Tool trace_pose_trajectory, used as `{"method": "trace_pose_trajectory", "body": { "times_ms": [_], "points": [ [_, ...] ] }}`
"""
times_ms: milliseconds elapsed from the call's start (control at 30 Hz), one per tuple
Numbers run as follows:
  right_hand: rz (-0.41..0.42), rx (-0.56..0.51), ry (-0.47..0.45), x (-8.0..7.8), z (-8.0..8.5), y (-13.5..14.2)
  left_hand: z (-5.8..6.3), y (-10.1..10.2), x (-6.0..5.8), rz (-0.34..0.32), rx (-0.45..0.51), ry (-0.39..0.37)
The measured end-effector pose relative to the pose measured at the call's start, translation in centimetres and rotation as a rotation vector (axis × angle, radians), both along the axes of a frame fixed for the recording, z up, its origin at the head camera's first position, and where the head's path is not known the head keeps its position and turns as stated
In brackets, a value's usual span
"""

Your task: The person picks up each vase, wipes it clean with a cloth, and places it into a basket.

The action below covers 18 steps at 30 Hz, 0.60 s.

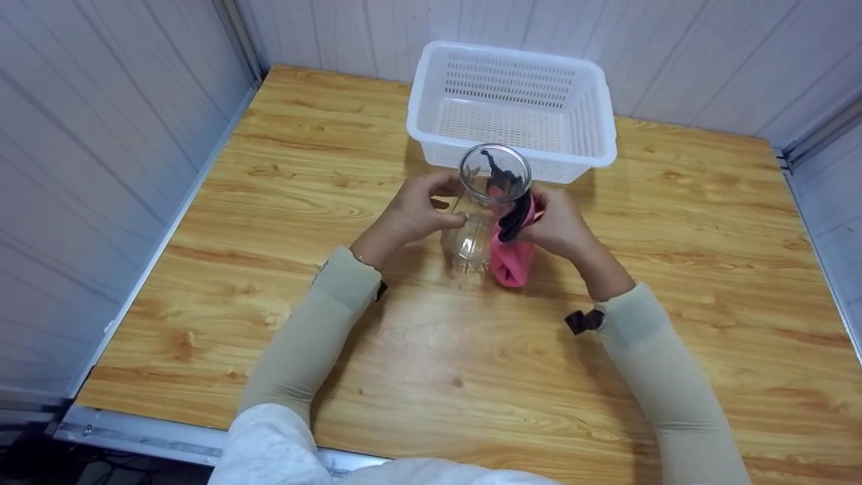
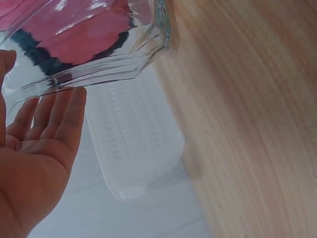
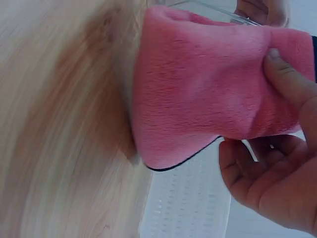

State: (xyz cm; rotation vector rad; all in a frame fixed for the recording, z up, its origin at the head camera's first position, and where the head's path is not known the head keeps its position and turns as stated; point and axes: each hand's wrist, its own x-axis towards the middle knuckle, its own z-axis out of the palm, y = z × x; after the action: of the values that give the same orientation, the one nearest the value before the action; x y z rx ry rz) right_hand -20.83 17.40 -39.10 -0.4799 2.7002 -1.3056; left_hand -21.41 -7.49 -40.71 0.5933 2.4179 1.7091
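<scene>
A clear glass jar [image 1: 469,239] with a round open mouth is held near the middle of the table. My left hand [image 1: 417,207] grips its left side, thumb in front and fingers behind. On the jar's right side my right hand [image 1: 555,222] holds a pink cloth [image 1: 513,261] with a dark edge against the glass. In the right wrist view the cloth [image 3: 208,79] hangs in soft folds, with the thumb on its face and the fingers beneath. Through the glass [image 2: 143,54] in the left wrist view, the pink and the dark trim show.
Behind the jar, a white perforated plastic basket [image 1: 512,151] stands at the back of the wood-grain table [image 1: 438,364]. White panel walls [image 1: 135,87] enclose the table at the back and sides.
</scene>
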Motion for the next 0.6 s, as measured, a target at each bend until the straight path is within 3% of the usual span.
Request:
{"method": "trace_pose_trajectory", "body": {
  "times_ms": [200,600],
  "points": [
    [0.024,0.148,-0.050,-0.2,-1.8,0.2,-0.2,0.1,-0.1,-0.003,0.034,-0.007],
    [0.054,0.139,-0.070,-0.2,-2.0,0.6,-0.1,-0.1,0.0,-0.003,0.000,0.001]
  ]
}}
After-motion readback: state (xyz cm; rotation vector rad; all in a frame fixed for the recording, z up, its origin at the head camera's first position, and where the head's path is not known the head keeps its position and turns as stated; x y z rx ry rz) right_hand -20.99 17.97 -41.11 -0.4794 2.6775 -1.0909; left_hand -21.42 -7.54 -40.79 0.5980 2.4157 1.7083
